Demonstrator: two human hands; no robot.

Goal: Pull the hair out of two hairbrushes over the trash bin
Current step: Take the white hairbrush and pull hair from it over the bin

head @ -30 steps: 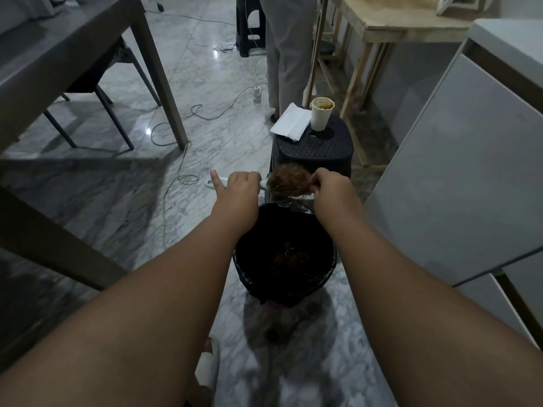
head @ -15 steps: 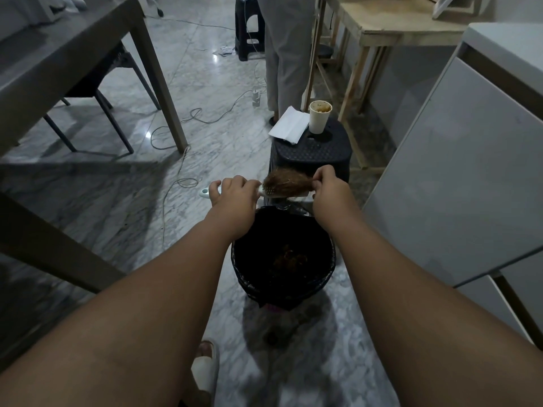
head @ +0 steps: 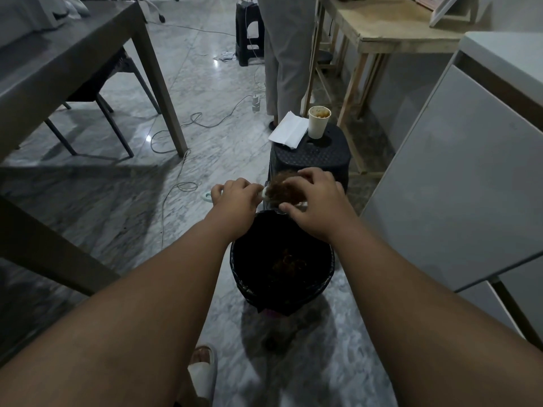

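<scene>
Head view: the hairbrush [head: 264,194] hangs level over the far rim of the trash bin [head: 238,277], at the bin's 12 o'clock, with its handle toward 9 o'clock and its head toward 3 o'clock. The left hand [head: 235,198] has its fingers curled round the handle. The right hand [head: 316,201] arches over the head, fingers on top and thumb beneath, pinching the matted hair [head: 280,188].

The hair looks light, soft and springy, a felted pad more than loose strands, so it will likely peel off in one piece if taken low at its edge, close to the bristles, and rolled away from the handle. Grabbed only at the top, it would probably tear and leave a layer behind. The brush itself seems light, stiff plastic, and the handle is the sound place to brace it against the pull.

Much is hidden. The hair and the right hand cover the bristles and most of the head, so how deep the pad sits cannot be told. The left hand hides the middle of the handle, leaving only its end loop showing at 9 o'clock. The bin's inside is dark, with a brown tuft [head: 289,262] just visible. No second brush is in sight. At 12 o'clock beyond the bin, a stool [head: 311,160] bears a paper cup [head: 318,122] and a napkin [head: 288,131].
</scene>
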